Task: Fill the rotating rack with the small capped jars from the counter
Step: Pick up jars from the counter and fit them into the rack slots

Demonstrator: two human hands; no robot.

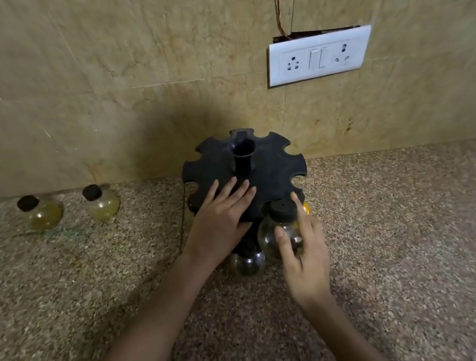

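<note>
A black rotating rack [273, 171] with notched slots round its top disc and a central tube stands on the counter by the wall. My left hand [221, 217] rests flat on the disc with straight fingers. My right hand [302, 251] holds a clear round jar with a black cap [273, 231] at the rack's front edge, thumb on its front and a finger beside the cap. Another clear jar [248, 262] hangs lower in the rack, and something yellow [306, 208] shows behind my right fingers. Two capped jars of yellowish contents [44, 214] [102, 203] stand at the far left by the wall.
The speckled granite counter [412, 230] stretches right and toward me. A beige tiled wall runs close behind the rack. A white socket and switch plate [319, 54] hangs on the wall above right, with wires going up from it.
</note>
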